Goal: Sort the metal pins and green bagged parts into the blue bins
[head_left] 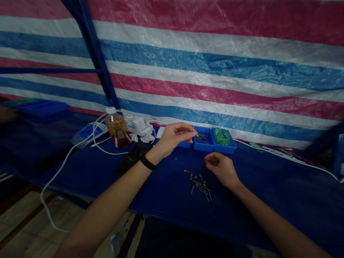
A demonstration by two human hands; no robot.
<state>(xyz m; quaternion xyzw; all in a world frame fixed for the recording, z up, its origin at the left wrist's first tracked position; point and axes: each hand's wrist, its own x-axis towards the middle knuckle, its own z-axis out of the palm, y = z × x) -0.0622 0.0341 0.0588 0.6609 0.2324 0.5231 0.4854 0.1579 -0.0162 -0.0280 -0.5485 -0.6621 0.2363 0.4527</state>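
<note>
The left hand (pixel 173 138) reaches across the table with thumb and forefinger pinched shut on a tiny metal piece (pixel 196 134), too small to identify exactly. Its fingertips sit just at the rim of a rectangular blue plastic bin (pixel 204 147), which holds a small heap of slim metal screws (pixel 201 137). A black wristband (pixel 147 162) circles that wrist.

The right hand (pixel 219 169) lies lower on the table, its fingers curled and nearly closed, the thumb close to the forefinger. Whether they hold anything cannot be told. Just below those fingertips, loose round-headed screws (pixel 199 184) lie scattered on the smooth blue covering of the table (pixel 268 195).

Beyond the left hand's fingertips, a matching blue bin (pixel 223 147) touches the first and holds crinkled green plastic (pixel 222 137). Well behind the left hand's fingers stand a clear plastic bottle (pixel 116 128) of amber liquid with a white cap and a white cable (pixel 94 141). A woven plastic tarp (pixel 215 71) with red, white and blue stripes hangs behind everything.
</note>
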